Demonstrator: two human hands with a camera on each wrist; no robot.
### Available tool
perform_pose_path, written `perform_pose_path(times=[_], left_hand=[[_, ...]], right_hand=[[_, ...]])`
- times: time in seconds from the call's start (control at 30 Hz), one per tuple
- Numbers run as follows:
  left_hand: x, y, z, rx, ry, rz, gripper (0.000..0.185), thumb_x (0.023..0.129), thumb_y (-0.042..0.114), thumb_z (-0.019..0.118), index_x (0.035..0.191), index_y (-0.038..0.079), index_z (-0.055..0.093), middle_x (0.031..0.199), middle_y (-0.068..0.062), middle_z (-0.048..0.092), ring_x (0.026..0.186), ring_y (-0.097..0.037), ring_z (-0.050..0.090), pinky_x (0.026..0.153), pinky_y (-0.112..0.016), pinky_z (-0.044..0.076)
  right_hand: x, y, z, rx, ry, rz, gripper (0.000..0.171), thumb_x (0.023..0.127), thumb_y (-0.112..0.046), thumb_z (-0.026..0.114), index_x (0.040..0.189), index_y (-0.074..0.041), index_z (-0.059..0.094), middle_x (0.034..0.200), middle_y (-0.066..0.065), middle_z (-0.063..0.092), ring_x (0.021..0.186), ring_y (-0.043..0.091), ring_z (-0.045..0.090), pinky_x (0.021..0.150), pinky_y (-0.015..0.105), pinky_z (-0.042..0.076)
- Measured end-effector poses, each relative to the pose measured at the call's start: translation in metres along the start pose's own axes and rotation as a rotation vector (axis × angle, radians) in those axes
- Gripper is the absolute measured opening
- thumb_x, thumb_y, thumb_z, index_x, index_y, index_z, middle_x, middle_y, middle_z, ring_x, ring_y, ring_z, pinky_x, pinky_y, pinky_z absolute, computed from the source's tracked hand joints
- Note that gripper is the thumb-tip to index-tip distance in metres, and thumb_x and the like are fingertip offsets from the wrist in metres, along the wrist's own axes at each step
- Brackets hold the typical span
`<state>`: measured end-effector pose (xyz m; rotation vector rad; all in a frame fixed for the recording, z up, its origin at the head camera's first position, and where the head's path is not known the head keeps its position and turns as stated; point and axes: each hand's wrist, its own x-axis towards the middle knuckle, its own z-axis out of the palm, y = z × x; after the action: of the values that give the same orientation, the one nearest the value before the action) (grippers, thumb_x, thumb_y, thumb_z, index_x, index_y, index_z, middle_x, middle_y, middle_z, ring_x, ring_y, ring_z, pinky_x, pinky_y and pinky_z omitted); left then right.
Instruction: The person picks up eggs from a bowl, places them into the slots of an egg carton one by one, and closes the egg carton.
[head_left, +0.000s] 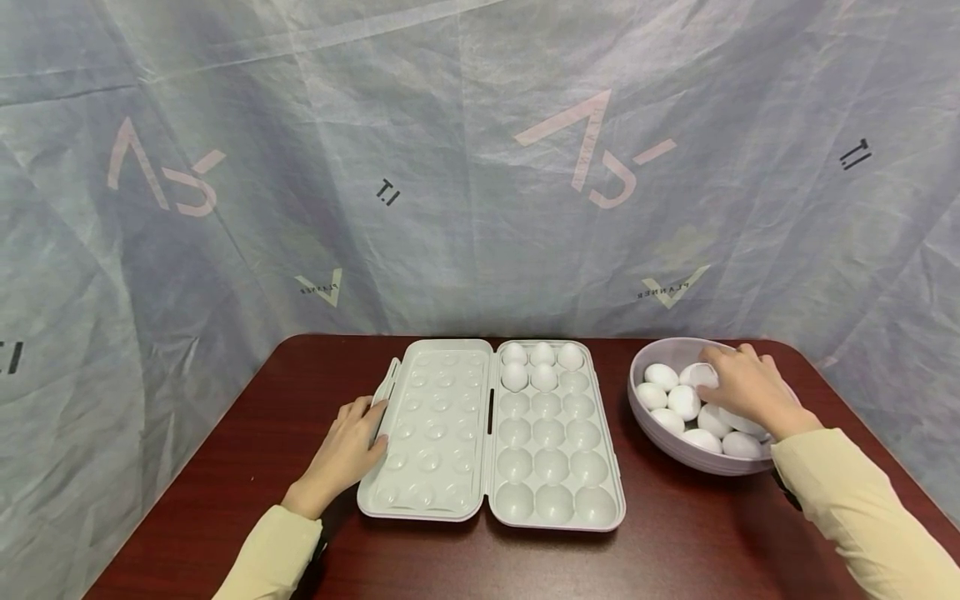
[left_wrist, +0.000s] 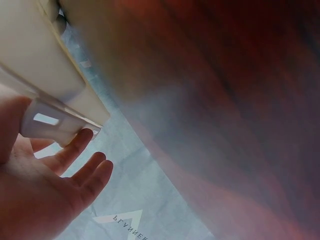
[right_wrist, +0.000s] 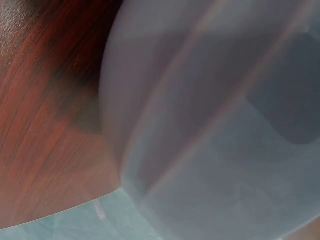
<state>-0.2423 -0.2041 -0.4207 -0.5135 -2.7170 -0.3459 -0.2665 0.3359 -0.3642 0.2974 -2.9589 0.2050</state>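
An open pale egg case lies mid-table, its lid [head_left: 435,425] on the left and its cupped tray [head_left: 551,467] on the right. Several white eggs [head_left: 542,367] fill the far cups. My left hand [head_left: 345,454] rests with straight fingers against the lid's left edge; in the left wrist view the fingers [left_wrist: 75,150] touch the latch tab [left_wrist: 50,125]. My right hand [head_left: 746,387] reaches into a lilac bowl [head_left: 675,450] of white eggs, thumb and fingers curled round one egg [head_left: 696,375]. The right wrist view shows only the bowl's blurred outer wall [right_wrist: 210,130].
The dark red wooden table [head_left: 262,433] ends close behind the case and bowl. A creased grey printed cloth [head_left: 480,167] hangs all round the back and sides. Both arms wear cream sleeves [head_left: 847,492].
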Motion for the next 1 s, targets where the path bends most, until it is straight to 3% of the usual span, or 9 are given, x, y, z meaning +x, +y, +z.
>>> perform_pose_path(times=[0.13,0.37,0.7,1.0], left_hand=[[0.000,0.000,0.000,-0.001,-0.011,-0.003,0.048,0.080,0.012,0.064,0.124,-0.003,0.053,0.119,-0.022,0.051,0.109,-0.042,0.047,0.082,-0.052,0.042],[0.000,0.000,0.001,-0.007,-0.009,-0.004,0.048,0.079,0.012,0.064,0.124,-0.004,0.054,0.118,-0.022,0.051,0.109,-0.042,0.047,0.082,-0.052,0.042],[0.000,0.001,0.000,-0.014,-0.009,-0.004,0.048,0.079,0.011,0.065,0.124,-0.004,0.053,0.118,-0.022,0.051,0.109,-0.042,0.047,0.082,-0.051,0.042],[0.000,0.001,-0.001,-0.019,-0.015,-0.007,0.048,0.079,0.011,0.064,0.124,-0.004,0.053,0.119,-0.023,0.051,0.109,-0.042,0.046,0.081,-0.051,0.042]], right_hand=[[0.002,-0.001,-0.003,-0.018,0.017,0.007,0.054,0.078,-0.026,0.065,0.121,0.002,0.052,0.118,0.029,0.053,0.101,0.045,0.044,0.072,0.055,0.033],[0.005,-0.008,-0.007,-0.015,0.062,-0.021,0.048,0.079,-0.028,0.064,0.116,0.001,0.056,0.114,0.027,0.056,0.101,0.046,0.044,0.074,0.058,0.033],[0.011,-0.031,-0.009,0.057,0.203,-0.086,0.038,0.074,-0.023,0.069,0.104,-0.003,0.056,0.102,0.021,0.062,0.093,0.039,0.047,0.072,0.052,0.033],[0.024,-0.060,-0.006,0.037,0.325,-0.179,0.040,0.075,-0.023,0.068,0.110,-0.004,0.059,0.106,0.019,0.061,0.096,0.038,0.049,0.070,0.049,0.036]])
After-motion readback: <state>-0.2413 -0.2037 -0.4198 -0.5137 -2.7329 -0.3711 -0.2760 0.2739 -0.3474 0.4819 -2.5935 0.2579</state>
